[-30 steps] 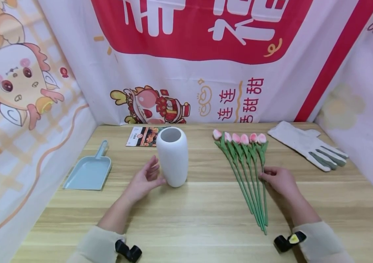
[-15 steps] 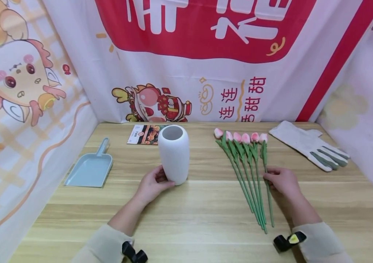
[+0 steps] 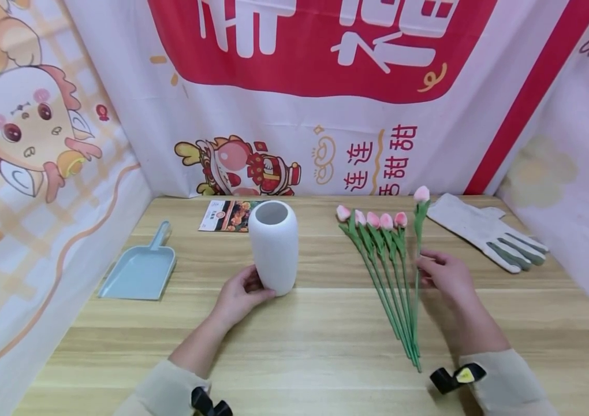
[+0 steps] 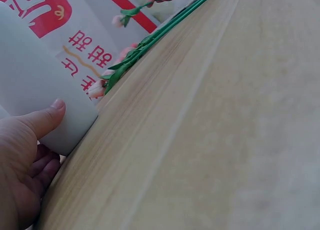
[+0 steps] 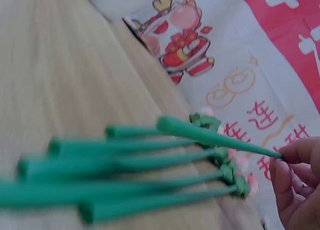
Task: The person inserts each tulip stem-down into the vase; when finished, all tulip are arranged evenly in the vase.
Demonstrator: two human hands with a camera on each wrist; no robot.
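Observation:
A white vase [image 3: 275, 251] stands upright on the wooden table. My left hand [image 3: 239, 297] grips it low down; in the left wrist view the thumb lies along the vase's side and the fingers curl behind its base. My right hand [image 3: 447, 280] pinches the green stem of one pink tulip [image 3: 421, 195], which is raised off the table with its blossom pointing away from me. Several more pink tulips [image 3: 379, 240] lie fanned beside it, stems toward me. The right wrist view shows the held stem [image 5: 215, 136] lifted above the other stems.
A light blue dustpan [image 3: 141, 271] lies at the left. Behind the vase is a flat picture packet [image 3: 228, 215], partly hidden. White and grey gloves [image 3: 481, 228] lie at the back right. Printed cloth [image 3: 325, 110] hangs along the back and sides.
My left hand has closed in on the vase's base and taken hold. The right hand has separated one tulip from the row, lifting it up and away from me.

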